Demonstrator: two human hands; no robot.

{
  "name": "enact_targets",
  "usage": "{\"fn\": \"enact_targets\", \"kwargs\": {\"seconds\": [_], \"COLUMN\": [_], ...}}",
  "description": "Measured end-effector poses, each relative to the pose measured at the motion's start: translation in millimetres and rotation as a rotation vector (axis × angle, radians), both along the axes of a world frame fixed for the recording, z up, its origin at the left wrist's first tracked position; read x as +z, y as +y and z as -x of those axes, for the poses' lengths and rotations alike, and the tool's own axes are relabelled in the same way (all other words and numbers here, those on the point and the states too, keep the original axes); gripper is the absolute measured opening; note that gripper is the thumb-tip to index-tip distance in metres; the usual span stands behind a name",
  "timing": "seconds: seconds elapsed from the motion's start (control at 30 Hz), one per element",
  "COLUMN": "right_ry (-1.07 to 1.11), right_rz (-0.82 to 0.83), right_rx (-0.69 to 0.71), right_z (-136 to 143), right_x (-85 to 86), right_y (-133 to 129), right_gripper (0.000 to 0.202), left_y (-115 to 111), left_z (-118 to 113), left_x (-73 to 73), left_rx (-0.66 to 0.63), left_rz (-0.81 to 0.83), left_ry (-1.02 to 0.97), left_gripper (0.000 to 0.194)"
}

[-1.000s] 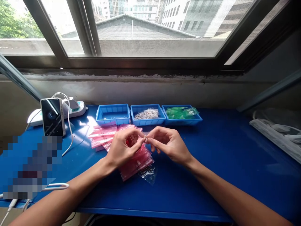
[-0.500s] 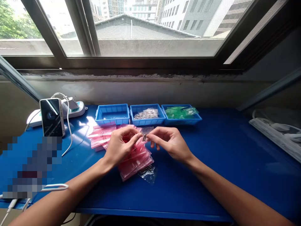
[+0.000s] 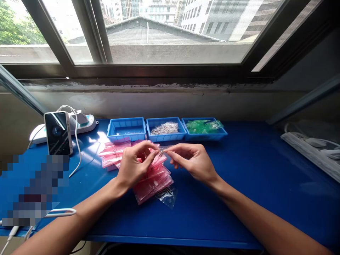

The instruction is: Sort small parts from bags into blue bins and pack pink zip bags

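Between the fingertips of both hands is a small clear plastic bag [image 3: 162, 152] with thin metal pieces showing in it; their exact kind is too small to tell. My left hand [image 3: 136, 164] pinches the bag's left side, thumb against forefinger. On its right side, my right hand [image 3: 192, 161] is closed in a similar pinch, the other fingers curled under. Pink plastic bags [image 3: 152, 184] lie piled below and left of the hands, partly covered by my left hand. Another clear bag [image 3: 168, 197] with dark metal pieces sticks out from under the pile's lower right.
Three blue trays line the back: the left tray [image 3: 126, 136] with a few small items, the middle with clear packets [image 3: 166, 128], the right with green packets [image 3: 202, 126]. A phone [image 3: 58, 132] with white cables stands left; power strips [image 3: 313, 152] lie at both sides.
The small clear bag with its metal pieces has tilted between my fingertips, and the pieces now lean rather than stand upright. Both hands stay almost in place.
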State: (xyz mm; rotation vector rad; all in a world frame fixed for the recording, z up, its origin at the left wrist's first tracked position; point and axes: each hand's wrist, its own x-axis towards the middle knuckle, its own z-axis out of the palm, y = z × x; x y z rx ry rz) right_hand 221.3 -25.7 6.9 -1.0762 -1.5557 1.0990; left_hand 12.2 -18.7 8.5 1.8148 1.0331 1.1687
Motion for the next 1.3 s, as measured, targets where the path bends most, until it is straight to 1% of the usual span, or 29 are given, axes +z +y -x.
{"fn": "enact_targets", "kwargs": {"seconds": [0.07, 0.13, 0.2, 0.27, 0.37, 0.47, 0.57, 0.63, 0.7, 0.73, 0.8, 0.87, 0.93, 1.1, 1.3], "right_ry": [-0.011, -0.063, -0.122, -0.155, -0.182, -0.196, -0.208, -0.218, -0.217, -0.212, -0.207, -0.210, -0.213, -0.175, -0.148], "right_rz": [-0.042, -0.126, -0.216, -0.291, -0.379, -0.446, -0.461, -0.451, -0.437, -0.424, -0.385, -0.337, -0.295, -0.254, -0.241], "right_rx": [-0.024, -0.072, -0.115, -0.139, -0.153, -0.143, -0.137, -0.138, -0.138, -0.135, -0.117, -0.091, -0.069, -0.040, -0.055], "right_z": [0, 0, 0, 0, 0, 0, 0, -1, -1, -1, -1, 0, 1, 2, 1], "right_x": [-0.7, -1.4, -1.6, -1.2, -0.4, 0.3, 1.8, 3.4, 4.9, 5.5, 6.2, 6.4, 6.2, 5.8, 4.9], "right_y": [-1, -3, -5, -6, -7, -8, -8, -9, -9, -9, -8, -8, -7, -6, -5], "right_gripper": [0.020, 0.019, 0.023, 0.026, 0.027, 0.029, 0.028, 0.025, 0.019, 0.015, 0.016, 0.023, 0.028, 0.030, 0.025], "left_y": [0, 1, 0, 0, -1, -1, 1, 1, 0, 0, -2, -4, -4, -2, 0], "left_z": [1, 2, 2, 2, 1, 2, 4, 4, 3, 2, 0, -1, -2, -1, -1], "left_x": [-0.1, 0.8, 2.2, 3.2, 3.1, 0.9, -1.2, -1.2, 0.3, 1.4, 3.9, 6.4, 8.4, 8.7, 3.1], "left_rx": [0.009, 0.025, 0.033, 0.022, -0.006, 0.003, 0.025, 0.029, 0.015, 0.000, -0.032, -0.051, -0.064, -0.082, -0.036], "left_rz": [-0.085, -0.198, -0.304, -0.369, -0.387, -0.379, -0.371, -0.367, -0.331, -0.284, -0.141, -0.008, 0.063, 0.119, 0.114], "left_ry": [0.007, 0.015, 0.016, 0.007, -0.012, -0.004, 0.033, 0.046, 0.041, 0.037, 0.031, 0.031, 0.029, 0.021, 0.023], "left_gripper": [0.012, 0.007, 0.009, 0.011, 0.012, 0.013, 0.016, 0.014, 0.007, 0.004, 0.013, 0.024, 0.030, 0.032, 0.029]}}
